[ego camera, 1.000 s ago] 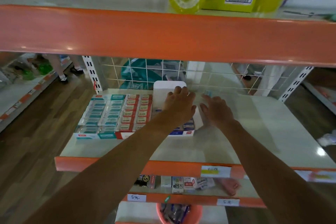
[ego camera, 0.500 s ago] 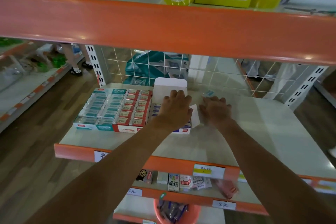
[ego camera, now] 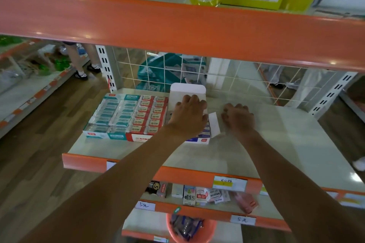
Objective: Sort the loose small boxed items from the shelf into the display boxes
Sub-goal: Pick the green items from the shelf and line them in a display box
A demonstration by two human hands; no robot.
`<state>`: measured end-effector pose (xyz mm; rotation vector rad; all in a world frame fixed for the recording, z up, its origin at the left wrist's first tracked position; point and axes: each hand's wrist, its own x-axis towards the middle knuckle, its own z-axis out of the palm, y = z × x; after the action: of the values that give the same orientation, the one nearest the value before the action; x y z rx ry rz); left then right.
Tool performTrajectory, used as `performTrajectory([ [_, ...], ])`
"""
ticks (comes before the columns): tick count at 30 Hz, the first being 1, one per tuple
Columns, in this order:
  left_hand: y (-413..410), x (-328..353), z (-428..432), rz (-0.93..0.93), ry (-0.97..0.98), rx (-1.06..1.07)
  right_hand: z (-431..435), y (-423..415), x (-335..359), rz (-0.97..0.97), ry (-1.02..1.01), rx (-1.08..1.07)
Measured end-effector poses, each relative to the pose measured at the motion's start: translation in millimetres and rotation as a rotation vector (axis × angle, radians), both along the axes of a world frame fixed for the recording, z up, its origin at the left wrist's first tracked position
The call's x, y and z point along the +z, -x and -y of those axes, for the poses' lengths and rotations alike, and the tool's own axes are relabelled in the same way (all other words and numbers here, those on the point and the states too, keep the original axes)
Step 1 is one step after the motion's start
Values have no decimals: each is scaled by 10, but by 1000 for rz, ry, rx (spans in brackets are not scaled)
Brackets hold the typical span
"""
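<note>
The left hand (ego camera: 188,116) lies palm down with relaxed, spread fingers on the small packs in the blue display box (ego camera: 197,140), whose white lid flap (ego camera: 187,91) stands upright behind the fingers. This box sits on the shelf (ego camera: 276,144) just right of the red display box (ego camera: 148,116) and the teal display box (ego camera: 110,118), all three side by side. The right hand (ego camera: 238,119) rests knuckles up on the bare shelf just beside the blue box, fingers curled under, and it is not possible to tell whether they hold anything.
</note>
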<state>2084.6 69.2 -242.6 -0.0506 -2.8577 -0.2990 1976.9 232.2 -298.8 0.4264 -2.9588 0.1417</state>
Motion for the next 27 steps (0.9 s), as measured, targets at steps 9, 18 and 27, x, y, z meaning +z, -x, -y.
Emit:
performTrajectory([
  [9,-90,-11,5,-7,-99,-50,-136,-288,186,-70,407,-44],
  [18,-159,35,292,-15,-187,-38,124,-613,422,-199,572,171],
  [27,-284,-21,712,-7,-218,2,568,-866,489,-124,515,311],
])
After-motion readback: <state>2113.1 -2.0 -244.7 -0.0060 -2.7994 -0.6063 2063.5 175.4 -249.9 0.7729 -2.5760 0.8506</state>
